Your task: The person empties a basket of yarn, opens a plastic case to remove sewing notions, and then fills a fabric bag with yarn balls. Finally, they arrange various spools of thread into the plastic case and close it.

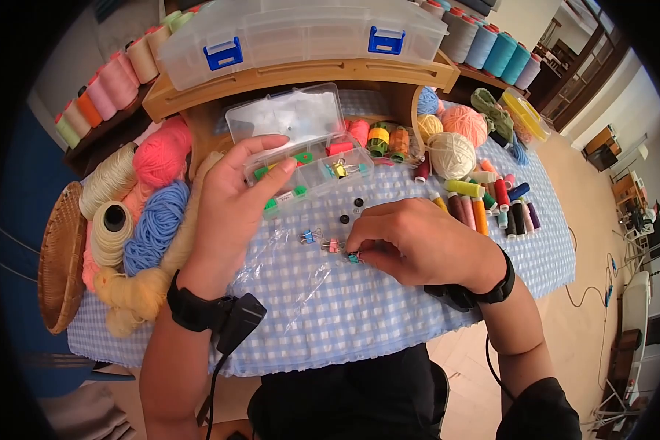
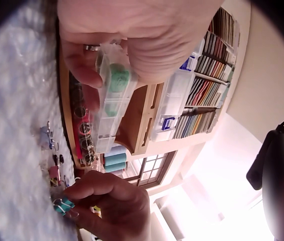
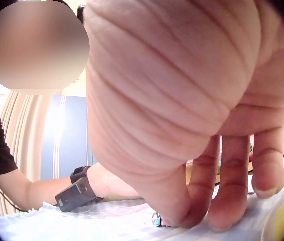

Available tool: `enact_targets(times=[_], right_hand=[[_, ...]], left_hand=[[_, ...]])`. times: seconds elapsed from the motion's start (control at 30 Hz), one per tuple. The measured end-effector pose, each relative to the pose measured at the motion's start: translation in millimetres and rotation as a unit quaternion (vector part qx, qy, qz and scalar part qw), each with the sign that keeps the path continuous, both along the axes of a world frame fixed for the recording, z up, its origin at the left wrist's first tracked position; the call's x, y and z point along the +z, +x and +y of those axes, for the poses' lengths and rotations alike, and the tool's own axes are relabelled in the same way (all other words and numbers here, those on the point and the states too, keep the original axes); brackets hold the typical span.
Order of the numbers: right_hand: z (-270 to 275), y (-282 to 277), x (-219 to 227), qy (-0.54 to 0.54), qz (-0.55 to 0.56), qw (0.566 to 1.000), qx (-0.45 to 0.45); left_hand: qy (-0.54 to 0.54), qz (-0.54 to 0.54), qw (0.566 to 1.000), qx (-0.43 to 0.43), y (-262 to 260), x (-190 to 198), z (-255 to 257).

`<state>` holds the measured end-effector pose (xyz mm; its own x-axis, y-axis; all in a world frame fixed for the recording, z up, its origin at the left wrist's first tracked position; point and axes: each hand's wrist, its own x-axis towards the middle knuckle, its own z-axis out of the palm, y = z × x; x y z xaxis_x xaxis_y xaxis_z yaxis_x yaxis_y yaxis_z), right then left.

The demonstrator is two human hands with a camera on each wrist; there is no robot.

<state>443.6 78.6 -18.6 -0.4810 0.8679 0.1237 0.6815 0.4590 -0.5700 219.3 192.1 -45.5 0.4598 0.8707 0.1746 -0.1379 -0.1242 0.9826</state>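
Pickup seems the step: the right hand (image 1: 422, 246) pinches a teal clip (image 1: 354, 258) at the table (image 1: 389, 323), right of a pink clip (image 1: 332, 246); the left hand (image 1: 236, 187), fingertips partly hidden, apparently holds the box (image 1: 330, 185). A lift likely follows.

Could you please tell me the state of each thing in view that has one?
Left hand: holding the compartment box
Compartment box: open
Right hand: pinching the teal clip
Teal clip: held
Blue clip: loose on the cloth
Pink clip: loose, beside the right hand
Checked cloth: spread out
Large clear case: looks shut
Cream yarn ball: wound up
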Motion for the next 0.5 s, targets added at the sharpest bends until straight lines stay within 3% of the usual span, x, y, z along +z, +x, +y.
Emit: enact_targets(times=[0.13, 0.2, 0.3, 0.5], right_hand=[[0, 3, 0, 0.0, 0.008, 1.0, 0.007], [-1, 5, 3, -0.038, 0.028, 0.999, 0.021], [-1, 7, 12, -0.09, 0.086, 0.992, 0.034], [-3, 9, 17, -0.093, 0.161, 0.982, 0.03]], left_hand=[[-0.012, 0.006, 0.999, -0.032, -1, 2, 0], [-0.031, 0.025, 0.994, -0.097, -1, 2, -2], [-0.039, 0.014, 0.993, -0.115, 1, 0, -4], [0.019, 0.056, 0.991, -0.121, 0, -5, -2]])
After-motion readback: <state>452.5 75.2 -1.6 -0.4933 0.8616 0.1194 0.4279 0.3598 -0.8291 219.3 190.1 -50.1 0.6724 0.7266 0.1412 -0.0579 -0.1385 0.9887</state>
